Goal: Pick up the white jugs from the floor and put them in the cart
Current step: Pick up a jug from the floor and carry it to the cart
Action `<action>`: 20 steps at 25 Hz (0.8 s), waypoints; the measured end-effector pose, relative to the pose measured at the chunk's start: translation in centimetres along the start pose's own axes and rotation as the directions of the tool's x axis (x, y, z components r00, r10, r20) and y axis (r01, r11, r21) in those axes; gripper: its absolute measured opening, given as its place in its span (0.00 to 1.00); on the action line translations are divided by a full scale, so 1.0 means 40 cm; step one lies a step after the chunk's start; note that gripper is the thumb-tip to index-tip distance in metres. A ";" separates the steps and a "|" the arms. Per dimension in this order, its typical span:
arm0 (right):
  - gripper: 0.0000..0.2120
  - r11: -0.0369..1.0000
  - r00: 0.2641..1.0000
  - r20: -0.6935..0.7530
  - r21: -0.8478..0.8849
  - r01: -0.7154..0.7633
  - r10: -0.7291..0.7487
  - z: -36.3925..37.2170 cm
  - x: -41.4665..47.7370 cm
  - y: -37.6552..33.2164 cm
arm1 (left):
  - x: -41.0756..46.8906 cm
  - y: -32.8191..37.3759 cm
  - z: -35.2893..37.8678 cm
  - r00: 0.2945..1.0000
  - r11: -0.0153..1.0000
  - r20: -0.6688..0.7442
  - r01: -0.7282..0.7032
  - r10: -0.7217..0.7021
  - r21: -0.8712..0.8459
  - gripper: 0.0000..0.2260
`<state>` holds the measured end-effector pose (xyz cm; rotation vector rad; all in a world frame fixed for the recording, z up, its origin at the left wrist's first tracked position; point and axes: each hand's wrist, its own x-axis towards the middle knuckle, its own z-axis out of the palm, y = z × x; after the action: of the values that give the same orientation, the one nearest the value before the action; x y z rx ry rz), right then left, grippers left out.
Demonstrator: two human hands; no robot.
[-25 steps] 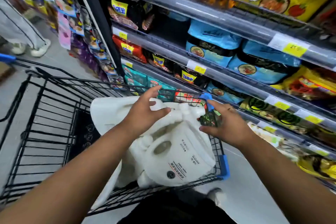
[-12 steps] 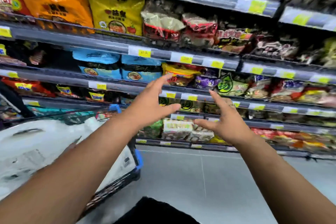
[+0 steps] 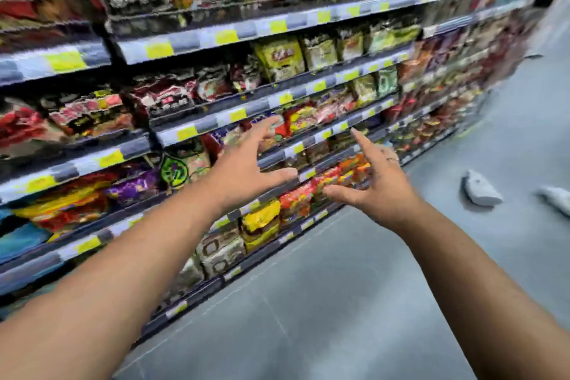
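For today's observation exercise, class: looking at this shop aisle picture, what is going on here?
A person stands in a shop aisle with both bare arms stretched forward. The left hand and the right hand are open, fingers spread, and hold nothing. Two white plastic jugs, one nearer and one at the right edge, lie on the grey floor. The stocked shelves stand to the left. The cart is out of view.

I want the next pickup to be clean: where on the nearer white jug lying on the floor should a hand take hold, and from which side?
The nearer white jug lies on its side, narrow end pointing away toward the shelves. Likely best: come down from above with the right hand and grip near that narrow end. Blur hides any handle, so its exact place cannot be told.
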<state>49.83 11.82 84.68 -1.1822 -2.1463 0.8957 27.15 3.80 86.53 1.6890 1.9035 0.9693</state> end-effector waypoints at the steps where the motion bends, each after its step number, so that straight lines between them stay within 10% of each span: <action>1: 0.52 1.000 0.999 -0.038 -0.005 -0.022 0.022 -0.053 -0.001 0.031 | 0.051 0.042 0.039 0.999 0.999 0.028 -0.043 0.043 0.000 0.41; 20: 0.47 0.868 0.704 -0.668 -0.176 -0.464 0.240 -1.041 0.356 0.660 | 1.243 0.843 0.781 0.644 0.718 0.318 -0.635 0.695 -0.285 0.42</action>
<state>86.18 47.02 93.27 -1.8133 -1.5529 0.1875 63.49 59.96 96.98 2.3373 0.8903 0.8634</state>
